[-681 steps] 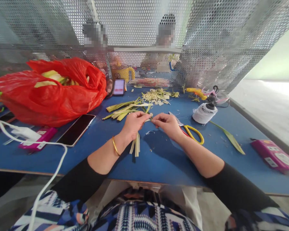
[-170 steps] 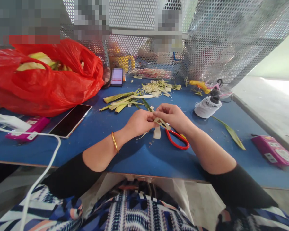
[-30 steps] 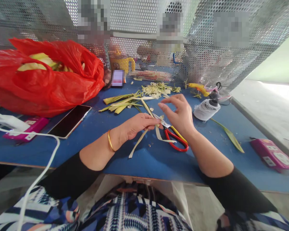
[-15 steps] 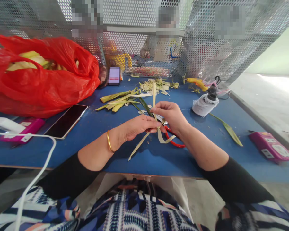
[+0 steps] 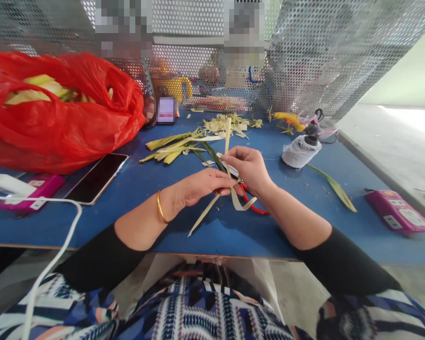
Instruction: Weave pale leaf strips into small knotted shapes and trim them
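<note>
Between my hands are pale, flat strips of leaf or husk (image 5: pixel 228 134), one pointing up and others hanging down in a loop and a straight tail. My left hand (image 5: pixel 208 184), with a gold bangle at the wrist, pinches the strips where they cross. Just above it, my right hand (image 5: pixel 248 167) pinches the upright strip between thumb and fingers. Beneath my hands lies a pair of scissors with red handles (image 5: pixel 260 210), partly hidden by my right hand. Left of them rests a bunch of green-yellow leaf pieces (image 5: pixel 172 148).
A red plastic bag (image 5: pixel 92 127) of husks stands left, by a dark phone (image 5: pixel 97 179). Scraps (image 5: pixel 226 123) lie at the back before a perforated metal screen (image 5: pixel 191 56). At right are a white thread spool (image 5: pixel 300 152), a leaf (image 5: pixel 335 189) and a purple packet (image 5: pixel 400 212).
My right hand has shifted slightly, and the upright strip leans a little more to the right. Both hands keep their pinch. The whole view has moved slightly.
</note>
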{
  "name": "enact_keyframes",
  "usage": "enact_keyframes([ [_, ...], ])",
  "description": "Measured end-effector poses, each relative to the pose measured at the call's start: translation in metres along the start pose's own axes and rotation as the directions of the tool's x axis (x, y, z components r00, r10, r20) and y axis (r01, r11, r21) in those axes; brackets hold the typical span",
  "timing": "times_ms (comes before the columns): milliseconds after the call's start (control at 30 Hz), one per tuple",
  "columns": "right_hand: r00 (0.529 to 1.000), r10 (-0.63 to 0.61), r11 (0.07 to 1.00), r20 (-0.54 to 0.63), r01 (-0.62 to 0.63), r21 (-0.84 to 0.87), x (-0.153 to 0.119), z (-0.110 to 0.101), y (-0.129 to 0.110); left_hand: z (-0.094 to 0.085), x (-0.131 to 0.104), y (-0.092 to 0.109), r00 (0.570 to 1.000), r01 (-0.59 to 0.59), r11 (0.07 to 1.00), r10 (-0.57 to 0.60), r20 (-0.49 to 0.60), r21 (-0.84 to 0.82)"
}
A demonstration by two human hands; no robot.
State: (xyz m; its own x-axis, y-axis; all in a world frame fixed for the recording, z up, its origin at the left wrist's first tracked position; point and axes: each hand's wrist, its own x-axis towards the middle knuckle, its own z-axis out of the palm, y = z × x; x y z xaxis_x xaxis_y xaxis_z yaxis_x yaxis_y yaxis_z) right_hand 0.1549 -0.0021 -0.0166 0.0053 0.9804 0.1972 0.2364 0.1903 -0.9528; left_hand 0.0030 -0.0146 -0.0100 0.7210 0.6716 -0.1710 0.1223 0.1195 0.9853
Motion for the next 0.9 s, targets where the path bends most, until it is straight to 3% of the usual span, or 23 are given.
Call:
enact_keyframes([
  [133,0.973,-0.181,0.945,-0.141,0.132,-0.298,0.008,-0.015,-0.006,-0.004,0.002,0.0,0.992,-0.032,0.994,0.019,-0.125,-0.104],
  [200,0.972,-0.155,0.924,-0.175,0.08,-0.375,0.012,-0.024,-0.011,-0.007,0.004,0.0,0.978,-0.07,0.984,0.035,-0.207,-0.161],
  [267,0.996,0.006,0.948,-0.094,-0.036,-0.316,0.013,-0.03,-0.015,-0.01,0.004,0.001,0.966,-0.088,0.977,0.036,-0.257,-0.195],
  [333,0.985,0.159,0.973,0.068,-0.145,-0.178,0.012,-0.03,-0.017,-0.011,0.004,0.002,0.958,-0.092,0.975,0.031,-0.286,-0.203],
  [433,0.954,0.187,0.977,0.234,-0.205,0.056,0.007,-0.022,-0.014,-0.01,0.002,0.004,0.952,-0.087,0.982,0.032,-0.305,-0.169],
  [500,0.955,0.157,0.964,0.252,-0.204,0.172,0.003,-0.016,-0.011,-0.008,0.001,0.005,0.953,-0.079,0.986,0.031,-0.302,-0.146],
  [633,0.987,0.122,0.956,0.101,-0.144,0.254,0.0,-0.009,-0.006,-0.005,0.002,0.005,0.95,-0.067,0.984,0.011,-0.311,-0.168],
  [733,0.997,0.077,0.975,-0.021,-0.071,0.209,0.002,-0.007,-0.003,-0.005,0.003,0.004,0.942,-0.068,0.976,-0.005,-0.336,-0.205],
  [833,0.992,-0.035,0.999,-0.12,0.034,-0.011,0.003,-0.008,-0.006,-0.006,0.004,0.002,0.932,-0.085,0.959,-0.019,-0.362,-0.27],
  [900,0.957,-0.212,0.958,-0.198,0.164,-0.235,-0.001,-0.01,-0.013,-0.009,0.004,0.003,0.924,-0.119,0.938,-0.016,-0.383,-0.324],
])
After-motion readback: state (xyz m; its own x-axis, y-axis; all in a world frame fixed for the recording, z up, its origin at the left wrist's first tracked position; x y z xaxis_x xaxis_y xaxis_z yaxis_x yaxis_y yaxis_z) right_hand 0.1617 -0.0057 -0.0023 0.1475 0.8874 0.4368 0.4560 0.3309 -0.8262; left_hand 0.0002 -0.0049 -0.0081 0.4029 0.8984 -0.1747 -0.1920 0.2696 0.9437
